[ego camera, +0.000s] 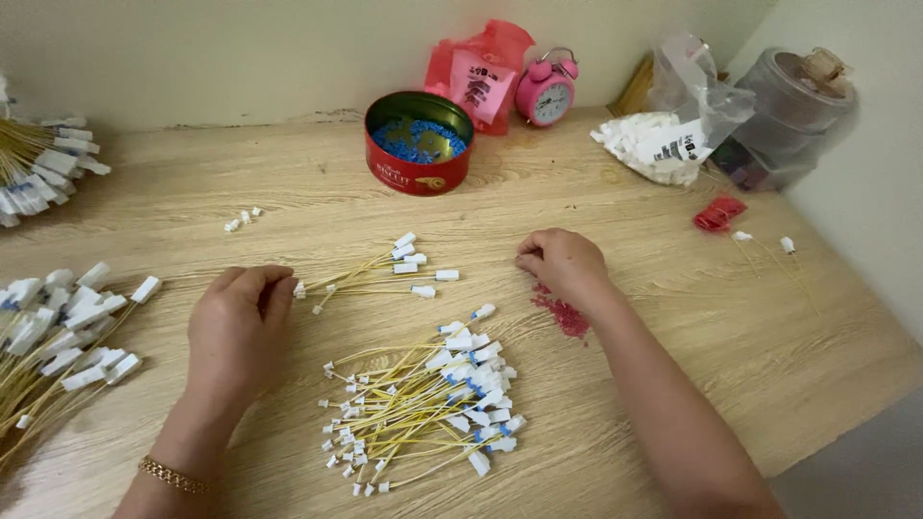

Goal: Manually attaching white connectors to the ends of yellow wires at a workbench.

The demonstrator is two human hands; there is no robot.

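Note:
My left hand [238, 322] rests on the wooden table [615, 221] with fingers curled, its fingertips touching the near end of a small group of yellow wires with white connectors [394, 269]. My right hand [562, 264] is curled knuckles-up over a small heap of tiny red pieces [562, 315]; whether it pinches one I cannot tell. Between my forearms lies a larger pile of yellow wires with white and blue connectors [423, 399].
A red round tin of blue pieces [418, 142] stands at the back, with a pink alarm clock [546, 91] and a red bag [476, 72]. A clear bag of white connectors [663, 139], bundles of finished wires [58, 332] at left, and a red scrap [719, 213].

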